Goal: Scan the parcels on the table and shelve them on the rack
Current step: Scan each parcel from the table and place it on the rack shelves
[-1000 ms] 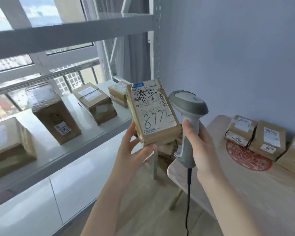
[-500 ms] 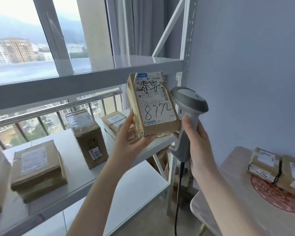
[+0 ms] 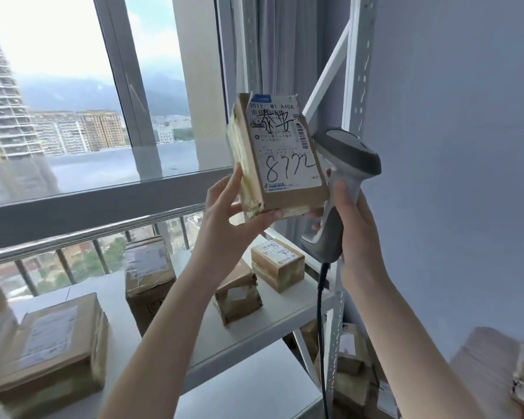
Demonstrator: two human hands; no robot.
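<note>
The left hand point(image 3: 224, 219) held a taped cardboard parcel point(image 3: 280, 158) high in front of the window, fingers curled up its side and thumb under its lower edge, the label marked "872" facing the wearer. The right hand point(image 3: 354, 225) was wrapped firmly round the handle of a corded barcode scanner point(image 3: 345, 155), whose head sat just beside the parcel's right edge and seemingly did not aim at the label. Below, the rack shelf point(image 3: 285, 316) carried several boxes, among them a small labelled one point(image 3: 277, 264) near the right end. Whether the scan had registered could not be told; the step looked like the handover from scanning to shelving. Next, the parcel would probably need lowering into a bare stretch of shelf, with the scanner kept clear.
</note>
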